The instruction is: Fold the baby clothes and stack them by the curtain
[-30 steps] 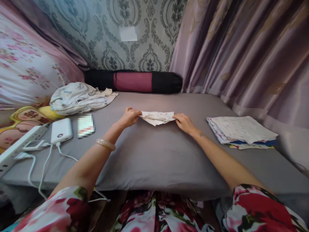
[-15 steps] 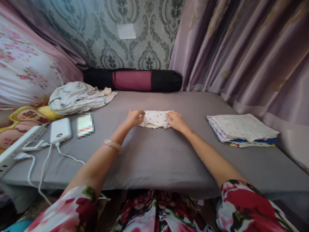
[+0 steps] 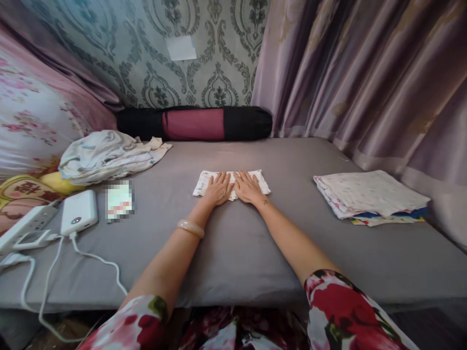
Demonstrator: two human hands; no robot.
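Note:
A small folded piece of white printed cloth (image 3: 201, 183), perhaps a garment, lies flat on the grey sheet in front of me. My left hand (image 3: 219, 188) rests palm down on it, left of its middle, fingers spread. Beside it my right hand (image 3: 248, 186) also lies flat on the cloth, its fingers apart and pointing away from me. The two hands nearly meet at the thumbs and hide the middle of the cloth. Neither hand grips anything.
Folded cloths (image 3: 372, 192) are stacked at the right. A crumpled pale cloth (image 3: 105, 154) lies at the back left, near a white power bank (image 3: 79, 211), a power strip (image 3: 31, 223) and cables. A black and maroon roll bag (image 3: 193, 124) lies along the wall.
Both hands have let go of the cloth's ends, moved inward and flattened onto it. The cloth, held lifted at first, now lies flat. The view has shifted slightly.

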